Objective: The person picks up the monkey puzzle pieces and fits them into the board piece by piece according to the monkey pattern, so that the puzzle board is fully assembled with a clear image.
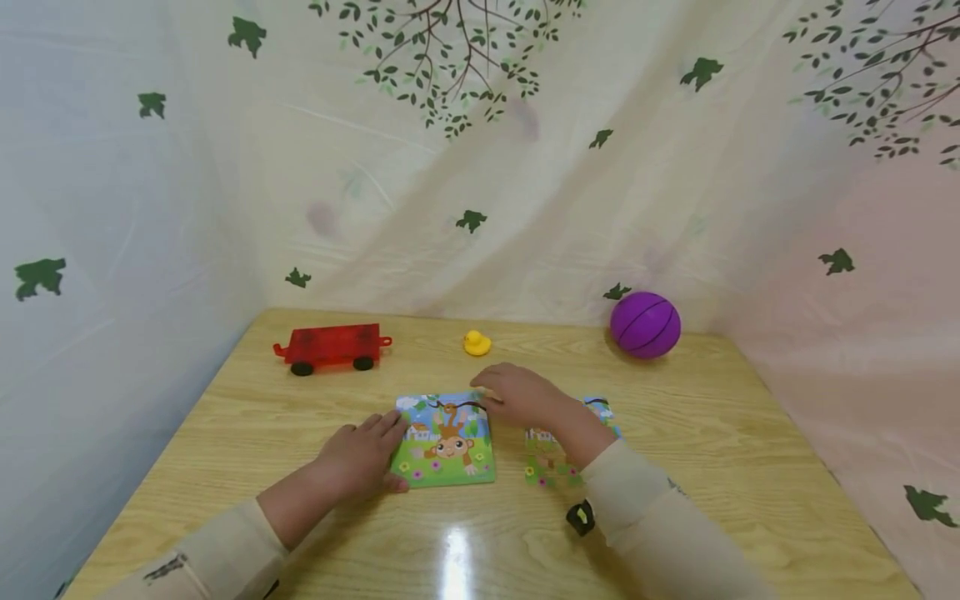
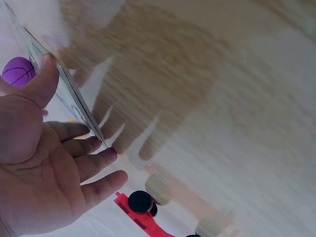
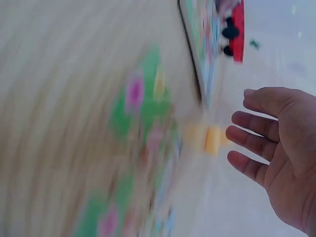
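A square monkey picture puzzle (image 1: 450, 450) lies flat on the wooden table. My left hand (image 1: 360, 458) rests against its left edge, fingers and thumb spread along the side; in the left wrist view the fingertips of this hand (image 2: 54, 163) touch the board's thin edge (image 2: 79, 96). Over the puzzle's upper right corner hovers my right hand (image 1: 525, 396), fingers loosely bent. The right wrist view shows nothing in that hand (image 3: 291, 148). Puzzle pieces (image 1: 542, 471) with flowers and grass lie to the right, partly hidden by my right forearm; they look blurred in the right wrist view.
At the back left stands a red toy wagon (image 1: 333, 346) with black wheels. A yellow rubber duck (image 1: 477, 342) sits behind the puzzle, and a purple ball (image 1: 645, 325) at the back right. A patterned cloth (image 1: 480, 267) hangs around the table.
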The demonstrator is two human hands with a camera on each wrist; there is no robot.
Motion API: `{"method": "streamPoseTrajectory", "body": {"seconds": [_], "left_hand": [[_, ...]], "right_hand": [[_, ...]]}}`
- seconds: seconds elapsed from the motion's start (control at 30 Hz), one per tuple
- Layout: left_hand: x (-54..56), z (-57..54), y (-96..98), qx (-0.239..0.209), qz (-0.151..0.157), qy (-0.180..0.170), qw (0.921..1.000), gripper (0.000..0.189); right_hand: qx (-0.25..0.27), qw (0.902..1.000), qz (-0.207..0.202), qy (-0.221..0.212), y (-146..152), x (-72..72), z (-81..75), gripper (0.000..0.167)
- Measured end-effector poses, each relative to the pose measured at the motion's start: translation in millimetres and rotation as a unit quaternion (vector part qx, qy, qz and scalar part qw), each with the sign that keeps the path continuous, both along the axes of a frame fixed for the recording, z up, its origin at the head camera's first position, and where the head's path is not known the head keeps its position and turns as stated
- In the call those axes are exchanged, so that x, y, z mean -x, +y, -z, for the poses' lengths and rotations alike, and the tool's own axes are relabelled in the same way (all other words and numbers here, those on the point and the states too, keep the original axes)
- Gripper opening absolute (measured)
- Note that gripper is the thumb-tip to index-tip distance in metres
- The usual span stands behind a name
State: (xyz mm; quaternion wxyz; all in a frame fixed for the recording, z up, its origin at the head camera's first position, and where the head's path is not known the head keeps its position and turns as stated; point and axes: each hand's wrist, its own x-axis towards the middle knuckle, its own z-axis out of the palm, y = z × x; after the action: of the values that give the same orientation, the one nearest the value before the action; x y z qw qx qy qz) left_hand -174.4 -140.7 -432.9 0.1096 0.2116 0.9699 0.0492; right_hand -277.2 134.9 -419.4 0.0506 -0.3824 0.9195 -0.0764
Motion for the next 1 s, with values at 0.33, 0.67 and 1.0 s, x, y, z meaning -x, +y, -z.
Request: {"method": "streamPoseTrajectory", "body": {"seconds": [0.33, 0.67, 1.0], "left_hand": [[3.6, 3.0, 2.8, -0.021, 0.019, 0.003, 0.9996, 0.093], [11.7, 0.8, 1.9, -0.040, 0.038, -0.040, 0.9977, 0.090], [15.7, 0.1, -0.3, -0.050, 0.034, -0.071, 0.9956, 0.091]], "right_hand": [[-0.027, 0.9940, 0.100, -0.036, 88.3, 7.2, -8.2, 0.037], [-0.040, 0.9926, 0.096, -0.063, 120.1, 2.9, -1.8, 0.027], [-0.056, 0.9959, 0.070, -0.014, 125.6, 4.7, 6.3, 0.011]]}}
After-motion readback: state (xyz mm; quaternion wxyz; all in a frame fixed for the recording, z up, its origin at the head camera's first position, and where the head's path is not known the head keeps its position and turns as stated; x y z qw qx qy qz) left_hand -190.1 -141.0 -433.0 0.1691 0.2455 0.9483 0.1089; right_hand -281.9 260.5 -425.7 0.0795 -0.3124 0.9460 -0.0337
